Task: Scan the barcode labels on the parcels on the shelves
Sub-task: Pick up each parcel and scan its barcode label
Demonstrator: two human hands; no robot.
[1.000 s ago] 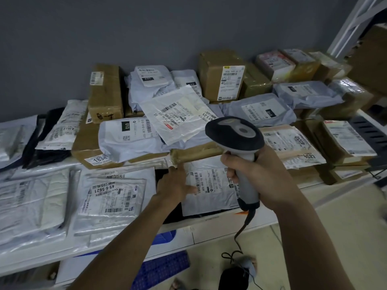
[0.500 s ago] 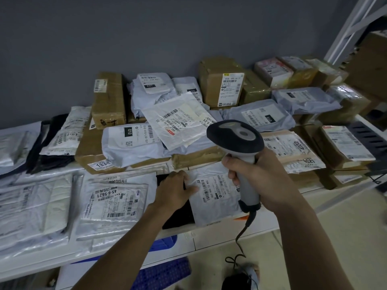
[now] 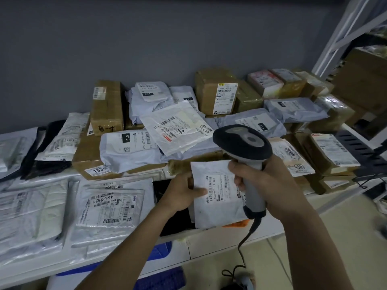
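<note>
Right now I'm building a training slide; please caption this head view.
Right hand grips grey-handled barcode scanner; left hand holds small white poly parcel on shelf.

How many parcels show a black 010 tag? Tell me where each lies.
2. The left grey bag lies left of the scanner; the right grey bag lies behind it. More may be hidden.

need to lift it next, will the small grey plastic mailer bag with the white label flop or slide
The small grey plastic mailer bag looks thin and flat, so it probably bends when lifted by one edge. Its film looks smooth, so it may slide. The left hand pinches its edge, hinting it is light.
</note>
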